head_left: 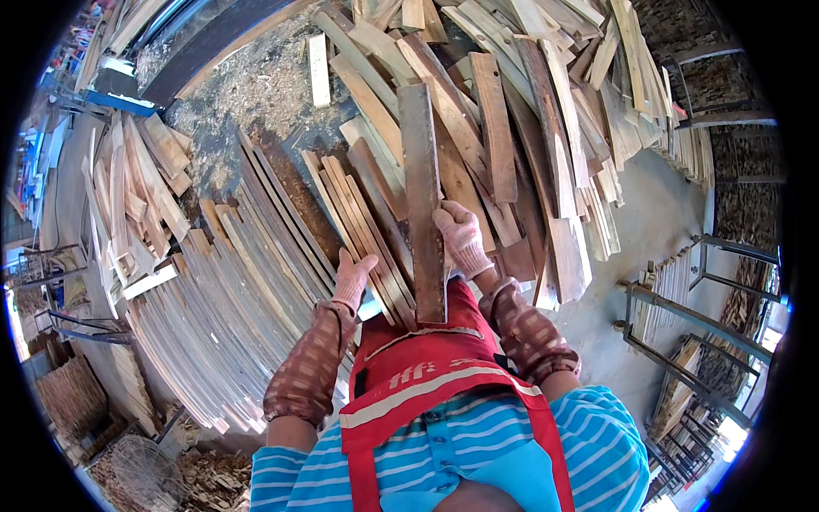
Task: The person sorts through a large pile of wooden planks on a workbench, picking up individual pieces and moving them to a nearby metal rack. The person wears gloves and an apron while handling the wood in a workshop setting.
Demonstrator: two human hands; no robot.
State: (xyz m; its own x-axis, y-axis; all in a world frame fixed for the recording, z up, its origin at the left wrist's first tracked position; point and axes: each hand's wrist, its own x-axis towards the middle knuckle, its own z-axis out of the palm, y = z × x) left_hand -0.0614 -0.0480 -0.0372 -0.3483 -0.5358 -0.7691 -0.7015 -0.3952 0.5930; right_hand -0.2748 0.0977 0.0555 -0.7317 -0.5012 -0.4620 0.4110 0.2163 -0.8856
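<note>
- Far left of frame: loose heap of short pale wood offcuts (141, 192), criss-crossed, w/ a blue flat piece (119, 102) at upper left just above it.
- Lower left: round wire basket (141, 469) on a floor strewn w/ wood scraps.
- Left-centre: big fanned stack of long thin pale wooden slats (226, 316), running from mid-frame down toward lower left, edges lined up side by side.
- Upper centre-left: patch of sawdust-covered ground (256, 85) w/ one lone pale slat on it.
- Left hand (351, 277), in a pinkish knit glove w/ brown patterned sleeve cover: fingers laid flat on the brownish slats (363, 218) just left of centre; touching them, grip not clear — can't tell if it's clasping one.
- Centre: long dark weathered wooden plank (422, 200), held nearly upright in frame, lower end close to the person's red apron (418, 375).
- Right hand (461, 239), same glove type: closed round the plank's right edge, approx. mid-length.
- Upper right: jumbled pile of mixed brown & pale boards (546, 128), overlapping at all angles, behind the plank.
- Far right: metal racks (682, 316) holding stacked slats, on grey concrete floor (648, 222).
</note>
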